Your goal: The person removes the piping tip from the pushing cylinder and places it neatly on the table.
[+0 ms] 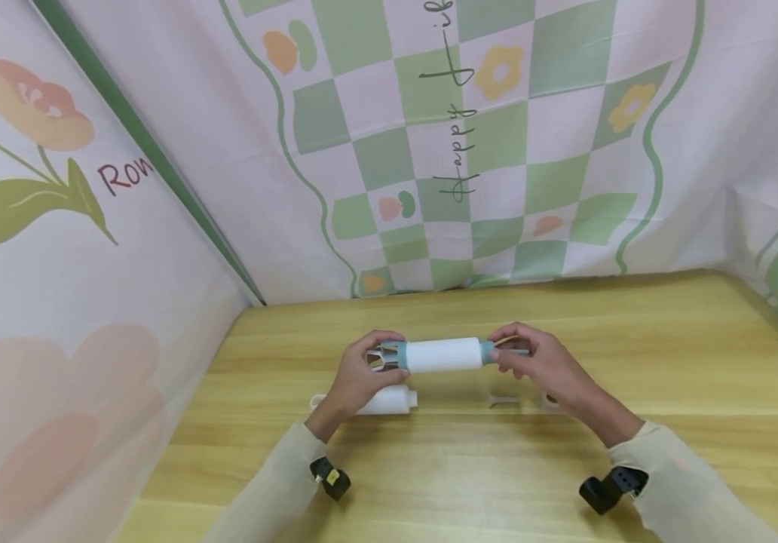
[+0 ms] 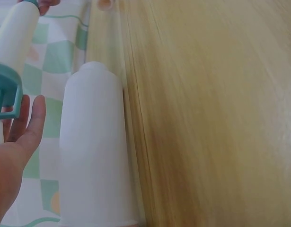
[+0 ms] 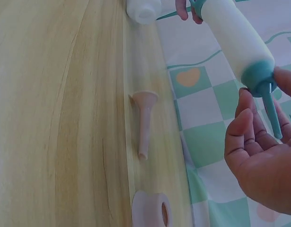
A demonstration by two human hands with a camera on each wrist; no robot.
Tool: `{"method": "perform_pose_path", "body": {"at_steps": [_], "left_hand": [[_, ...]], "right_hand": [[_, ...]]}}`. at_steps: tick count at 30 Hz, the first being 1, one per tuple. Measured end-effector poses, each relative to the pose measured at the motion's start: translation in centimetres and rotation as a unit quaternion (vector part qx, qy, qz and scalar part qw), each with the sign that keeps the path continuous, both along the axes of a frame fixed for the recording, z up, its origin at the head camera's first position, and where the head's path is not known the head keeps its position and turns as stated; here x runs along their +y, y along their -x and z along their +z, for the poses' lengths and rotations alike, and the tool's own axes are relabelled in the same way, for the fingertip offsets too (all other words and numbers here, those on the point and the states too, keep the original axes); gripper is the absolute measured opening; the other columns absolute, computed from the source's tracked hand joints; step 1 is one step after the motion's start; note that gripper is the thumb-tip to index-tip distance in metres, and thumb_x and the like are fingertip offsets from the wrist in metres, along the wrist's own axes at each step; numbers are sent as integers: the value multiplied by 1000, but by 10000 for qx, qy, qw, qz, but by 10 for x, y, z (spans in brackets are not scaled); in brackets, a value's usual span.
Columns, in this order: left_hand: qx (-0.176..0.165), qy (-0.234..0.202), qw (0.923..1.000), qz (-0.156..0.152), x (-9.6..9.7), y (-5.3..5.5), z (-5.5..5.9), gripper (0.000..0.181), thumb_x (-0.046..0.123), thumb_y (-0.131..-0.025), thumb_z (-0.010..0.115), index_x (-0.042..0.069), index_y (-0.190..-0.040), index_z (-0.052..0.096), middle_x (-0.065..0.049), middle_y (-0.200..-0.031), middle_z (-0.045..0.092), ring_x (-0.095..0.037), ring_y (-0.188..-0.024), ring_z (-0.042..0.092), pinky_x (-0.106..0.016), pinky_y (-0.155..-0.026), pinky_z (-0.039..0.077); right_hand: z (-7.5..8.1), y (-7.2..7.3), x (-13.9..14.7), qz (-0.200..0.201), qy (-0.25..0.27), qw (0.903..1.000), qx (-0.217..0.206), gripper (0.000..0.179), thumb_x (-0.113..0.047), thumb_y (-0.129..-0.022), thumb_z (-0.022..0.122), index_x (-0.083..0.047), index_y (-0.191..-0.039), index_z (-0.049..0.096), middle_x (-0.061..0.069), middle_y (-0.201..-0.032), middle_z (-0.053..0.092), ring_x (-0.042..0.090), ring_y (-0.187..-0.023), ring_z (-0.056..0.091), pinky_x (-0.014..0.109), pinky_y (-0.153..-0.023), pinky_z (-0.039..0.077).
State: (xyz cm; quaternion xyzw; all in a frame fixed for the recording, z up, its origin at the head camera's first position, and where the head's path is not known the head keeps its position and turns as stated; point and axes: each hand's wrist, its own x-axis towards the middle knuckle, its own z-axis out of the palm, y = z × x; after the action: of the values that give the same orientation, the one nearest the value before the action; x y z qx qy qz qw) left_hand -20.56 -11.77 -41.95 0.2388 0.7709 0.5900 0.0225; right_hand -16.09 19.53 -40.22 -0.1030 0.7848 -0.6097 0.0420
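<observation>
Left hand [image 1: 356, 375] and right hand [image 1: 543, 362] grip a white tube [image 1: 443, 354] by its ends; open surface [image 1: 599, 317] reaches the back edge [image 1: 565, 285].

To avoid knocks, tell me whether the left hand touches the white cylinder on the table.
Apart: the left wrist view shows curtain between left hand and white cylinder.

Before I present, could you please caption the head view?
Left hand and right hand hold a teal-and-white tube above a wooden table.
</observation>
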Motion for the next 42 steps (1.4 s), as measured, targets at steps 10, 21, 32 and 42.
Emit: {"method": "perform_pose_path", "body": {"at_steps": [10,21,32,42], "left_hand": [[-23,-158,9999,-63,0,0,-2,44,4,-79,81,10,-120,67,-7,-116,62,-27,-103,58,-42,-85,55],[-69,-198,9998,30,1,-1,-1,46,3,-77,80,10,-120,67,-8,-116,62,-28,-103,59,-42,-83,57],[-110,-195,9997,-11,0,-3,-1,46,3,-78,81,10,-121,67,-10,-116,62,-28,-101,60,-41,-81,57],[-201,-70,9998,-66,0,-5,0,46,5,-80,81,12,-122,67,-9,-118,61,-28,-103,60,-40,-82,57]], "right_hand": [[-3,-1,3,64,93,9997,204,39,-17,-96,70,4,-126,58,19,-122,60,30,-107,62,39,-84,56],[-3,-3,2,-54,78,9998,188,39,-21,-99,66,4,-128,57,17,-119,62,28,-102,63,35,-79,56],[3,-2,-1,-165,134,9982,-564,48,-39,-105,51,7,-119,57,15,-94,70,27,-81,67,31,-65,54],[2,-2,-1,53,294,9980,-551,42,-29,-104,56,9,-122,56,14,-94,70,27,-80,66,33,-65,55]]}}
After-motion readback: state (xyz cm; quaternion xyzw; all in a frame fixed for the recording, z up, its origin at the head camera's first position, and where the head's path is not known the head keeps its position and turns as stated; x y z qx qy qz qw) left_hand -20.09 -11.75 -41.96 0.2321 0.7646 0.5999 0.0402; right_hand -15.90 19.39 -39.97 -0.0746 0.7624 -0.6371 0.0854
